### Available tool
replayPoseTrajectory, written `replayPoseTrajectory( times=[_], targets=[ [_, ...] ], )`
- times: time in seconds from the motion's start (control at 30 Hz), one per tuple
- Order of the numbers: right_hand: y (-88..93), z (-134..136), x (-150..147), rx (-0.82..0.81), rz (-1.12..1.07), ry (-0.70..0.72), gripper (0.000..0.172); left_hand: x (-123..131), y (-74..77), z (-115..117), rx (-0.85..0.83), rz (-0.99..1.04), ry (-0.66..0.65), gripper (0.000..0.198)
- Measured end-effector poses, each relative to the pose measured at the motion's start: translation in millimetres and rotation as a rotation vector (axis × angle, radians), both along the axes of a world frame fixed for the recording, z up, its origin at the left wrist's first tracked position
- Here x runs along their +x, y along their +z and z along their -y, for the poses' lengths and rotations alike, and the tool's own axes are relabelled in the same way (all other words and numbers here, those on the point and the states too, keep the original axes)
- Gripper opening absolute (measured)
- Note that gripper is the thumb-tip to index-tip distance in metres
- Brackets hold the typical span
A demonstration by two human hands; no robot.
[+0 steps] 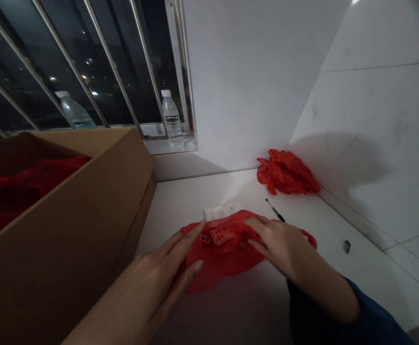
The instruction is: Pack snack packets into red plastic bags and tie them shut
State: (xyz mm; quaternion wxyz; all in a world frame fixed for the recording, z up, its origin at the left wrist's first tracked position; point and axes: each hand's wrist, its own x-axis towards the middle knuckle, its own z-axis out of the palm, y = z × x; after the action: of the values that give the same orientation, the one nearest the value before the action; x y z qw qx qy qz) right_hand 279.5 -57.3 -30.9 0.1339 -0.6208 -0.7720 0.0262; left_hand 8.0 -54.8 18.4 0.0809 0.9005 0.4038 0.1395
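Observation:
A crumpled red bag (223, 258) of thin, soft material lies on the white counter (338, 268), with a small red tag (222, 235) on top of it. My left hand (162, 273) rests on its left side, fingers spread. My right hand (277, 242) lies across its right side, in a dark blue sleeve. Neither hand visibly grips it. A white paper slip (221, 211) sticks out beyond the bag, partly covered by it. Just past my right fingers lies a black-tipped pen (275, 210).
A cardboard box (97, 191) holding red material (26, 184) stands along the left. Another crumpled red bag (286, 172) lies in the far corner against the tiled wall (374, 120). Two plastic water bottles (171, 119) stand by the barred window. A small dark object (346, 246) lies on the counter.

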Motion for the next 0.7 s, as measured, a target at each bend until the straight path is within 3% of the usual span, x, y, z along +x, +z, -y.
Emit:
replayPoseTrajectory(
  times=[0.1, 0.17, 0.3, 0.43, 0.5, 0.7],
  targets=[
    [16.1, 27, 29, 0.244, 0.110, -0.112, 0.025, 1, 2.3, 0, 0.011, -0.014, -0.040, 0.055],
    [19.1, 41, 48, 0.312, 0.143, -0.186, 0.028, 2, 3.4, -1, 0.017, -0.010, -0.077, 0.054],
    [13.7, 54, 74, 0.218, 0.153, -0.368, 0.042, 0, 2.3, -1, 0.048, 0.008, -0.100, 0.052],
    [15.5, 53, 82, 0.078, 0.115, -0.451, 0.044, -5, 0.2, -2, 0.084, 0.041, -0.059, 0.048],
    [19.1, 51, 84, 0.006, 0.102, -0.451, 0.042, -8, 0.6, -4, 0.072, 0.040, 0.017, 0.047],
    [18.8, 53, 94, -0.106, 0.058, -0.407, 0.030, -21, 7.0, -10, 0.007, -0.063, 0.409, 0.057]
  ],
)
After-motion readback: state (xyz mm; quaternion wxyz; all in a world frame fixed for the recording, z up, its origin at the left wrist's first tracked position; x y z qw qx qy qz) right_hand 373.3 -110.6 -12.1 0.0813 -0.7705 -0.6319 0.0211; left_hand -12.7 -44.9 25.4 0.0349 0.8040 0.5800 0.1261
